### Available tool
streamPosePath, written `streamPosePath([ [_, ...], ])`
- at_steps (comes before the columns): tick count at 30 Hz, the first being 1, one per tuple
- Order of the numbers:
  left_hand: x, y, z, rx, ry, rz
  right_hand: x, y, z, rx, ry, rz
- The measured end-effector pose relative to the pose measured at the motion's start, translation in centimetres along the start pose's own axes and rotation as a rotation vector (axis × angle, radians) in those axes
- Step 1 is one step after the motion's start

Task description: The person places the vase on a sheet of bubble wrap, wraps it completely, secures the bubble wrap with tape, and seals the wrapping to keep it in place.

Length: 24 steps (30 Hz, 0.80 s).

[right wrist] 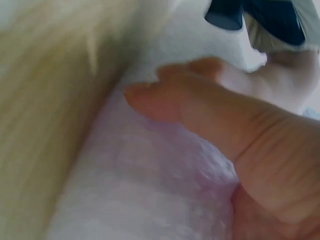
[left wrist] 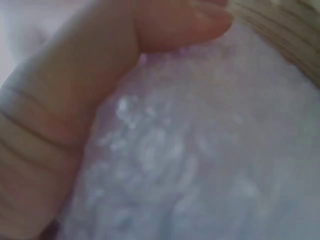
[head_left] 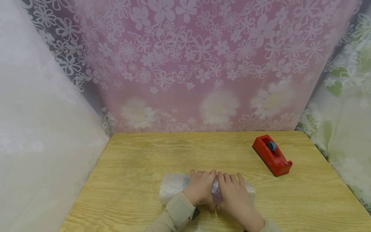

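Observation:
A bundle rolled in clear bubble wrap [head_left: 174,187] lies crosswise near the front of the table, with a purple-pink tint showing through its middle. My left hand [head_left: 200,187] grips it left of centre, fingers over the far side and thumb on the near side. Close beside it, my right hand [head_left: 234,193] holds the bundle right of centre in the same way. In the left wrist view the bubble wrap [left wrist: 190,150] fills most of the picture under the thumb. The right wrist view shows the right thumb [right wrist: 200,102] pressed along the wrap. What is inside stays hidden.
A red tape dispenser [head_left: 271,156] with a blue roll stands at the back right of the wooden table [head_left: 139,154]. A pink flowered curtain [head_left: 185,64] hangs behind the table. Pale sheets hang at the left [head_left: 43,129] and right sides.

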<state>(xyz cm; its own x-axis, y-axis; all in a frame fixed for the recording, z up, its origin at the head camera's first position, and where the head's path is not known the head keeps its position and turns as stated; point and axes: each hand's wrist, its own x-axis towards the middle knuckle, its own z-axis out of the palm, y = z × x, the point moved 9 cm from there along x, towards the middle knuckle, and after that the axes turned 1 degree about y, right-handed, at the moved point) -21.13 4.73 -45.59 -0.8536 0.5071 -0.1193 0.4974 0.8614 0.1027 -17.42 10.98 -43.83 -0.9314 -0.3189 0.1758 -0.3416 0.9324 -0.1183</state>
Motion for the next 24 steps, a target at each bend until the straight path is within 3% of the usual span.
streamPosePath([
  [7, 0.44, -0.2, 0.3, -0.039, -0.057, -0.007, -0.55, 0.23, 0.74, 0.034, 0.043, 0.038],
  [14, 0.67, -0.5, 0.64, -0.05, -0.088, 0.0, -0.66, 0.24, 0.64, 0.012, 0.139, -0.001],
  [21, 0.43, -0.89, 0.69, -0.094, -0.057, 0.005, -0.72, 0.09, 0.47, 0.005, 0.183, -0.02],
  [24, 0.04, -0.79, 0.58, -0.057, -0.015, 0.025, -0.68, 0.08, 0.62, 0.011, 0.175, -0.016],
])
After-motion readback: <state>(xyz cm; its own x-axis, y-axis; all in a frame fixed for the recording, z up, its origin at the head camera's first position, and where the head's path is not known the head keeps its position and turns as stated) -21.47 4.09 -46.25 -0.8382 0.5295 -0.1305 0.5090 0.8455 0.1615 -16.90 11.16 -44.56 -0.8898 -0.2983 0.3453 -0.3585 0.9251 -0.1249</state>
